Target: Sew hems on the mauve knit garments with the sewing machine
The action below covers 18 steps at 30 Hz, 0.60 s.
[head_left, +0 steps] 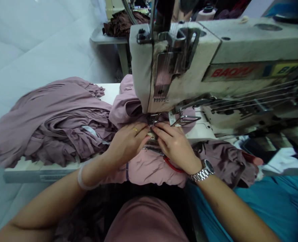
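A white sewing machine (179, 60) stood over the desk (38, 171), its stained metal head reaching across the work. A soft mauve cloth (149, 169), thin and crumpled, lay heaped in loose folds on the left of the desk and ran beneath the machine, probably piled there so its weight would not drag on the part being handled. The left hand (128, 143) and right hand (175, 146) met just in front of the metal foot (152, 118), their fingers (164, 132) close together and curved down, pinching the cloth, apparently to keep its layers lined up. A thin red loop (172, 165) lay by the right wrist.
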Each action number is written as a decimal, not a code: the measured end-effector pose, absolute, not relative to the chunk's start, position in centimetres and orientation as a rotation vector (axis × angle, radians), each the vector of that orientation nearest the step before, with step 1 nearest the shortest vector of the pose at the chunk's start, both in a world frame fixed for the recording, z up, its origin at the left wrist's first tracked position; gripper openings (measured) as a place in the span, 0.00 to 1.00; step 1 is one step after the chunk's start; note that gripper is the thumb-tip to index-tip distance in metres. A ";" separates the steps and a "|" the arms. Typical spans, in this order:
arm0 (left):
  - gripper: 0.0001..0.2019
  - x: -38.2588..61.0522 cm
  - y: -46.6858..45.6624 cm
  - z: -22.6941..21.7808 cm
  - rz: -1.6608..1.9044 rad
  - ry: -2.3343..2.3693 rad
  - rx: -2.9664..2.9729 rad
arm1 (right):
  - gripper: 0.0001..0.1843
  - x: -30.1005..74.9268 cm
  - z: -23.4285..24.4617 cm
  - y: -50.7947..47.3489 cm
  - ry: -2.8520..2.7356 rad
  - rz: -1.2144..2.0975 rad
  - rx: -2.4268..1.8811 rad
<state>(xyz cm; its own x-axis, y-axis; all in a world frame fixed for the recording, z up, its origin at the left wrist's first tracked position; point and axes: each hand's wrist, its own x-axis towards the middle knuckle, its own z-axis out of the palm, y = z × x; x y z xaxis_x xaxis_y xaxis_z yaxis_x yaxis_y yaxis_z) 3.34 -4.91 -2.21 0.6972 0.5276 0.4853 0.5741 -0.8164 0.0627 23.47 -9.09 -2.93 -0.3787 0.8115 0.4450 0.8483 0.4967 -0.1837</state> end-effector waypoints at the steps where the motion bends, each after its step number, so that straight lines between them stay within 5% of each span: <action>1: 0.13 3.3 -4.9 -2.3 -0.756 -0.924 -2.800 | 0.18 23.5 -2.9 -9.1 -2.271 -0.110 -1.365; 11: 0.13 4.0 -5.9 -2.6 -0.739 -0.947 -2.814 | 0.19 23.3 -3.0 -9.2 -2.441 -0.460 -1.156; 18: 0.16 -2.6 1.1 1.9 -1.040 -1.447 -2.924 | 0.13 29.2 -2.2 -5.2 -2.030 -0.106 -1.389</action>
